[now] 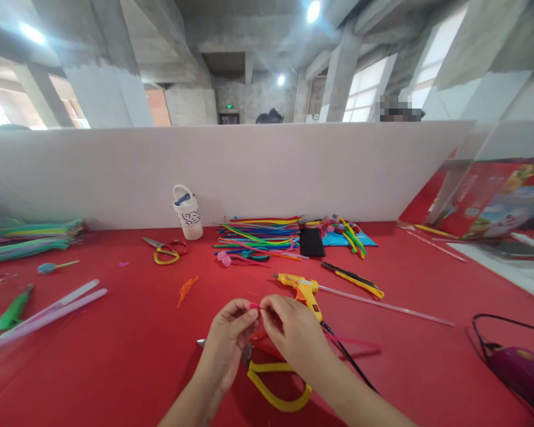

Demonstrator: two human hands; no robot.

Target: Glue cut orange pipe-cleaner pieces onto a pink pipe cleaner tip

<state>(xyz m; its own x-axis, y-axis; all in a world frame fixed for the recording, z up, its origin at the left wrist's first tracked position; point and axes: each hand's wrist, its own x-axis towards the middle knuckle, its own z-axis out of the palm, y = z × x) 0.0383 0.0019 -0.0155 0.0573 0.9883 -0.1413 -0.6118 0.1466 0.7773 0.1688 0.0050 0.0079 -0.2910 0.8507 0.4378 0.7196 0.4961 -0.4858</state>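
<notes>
My left hand (229, 333) pinches a small pink fuzzy piece, apparently pipe cleaner (254, 306), between thumb and fingertips. The fingers of my right hand (296, 332) close on the same piece from the other side. A pink strand (356, 342) sticks out to the right behind my right wrist; whether it joins the pinched piece is hidden. Under my hands lie large scissors with a yellow handle loop (282, 405), partly covered by them. Just beyond my right hand rests a yellow glue gun (306, 286), a clear glue stick behind it.
A pile of coloured pipe cleaners (258, 237), a black phone (312, 242) and a white cup (189, 216) stand along the white partition (267, 172). Smaller scissors (165, 252), a utility knife (353, 279), an orange twist (187, 289) and a purple device (518, 370) lie around.
</notes>
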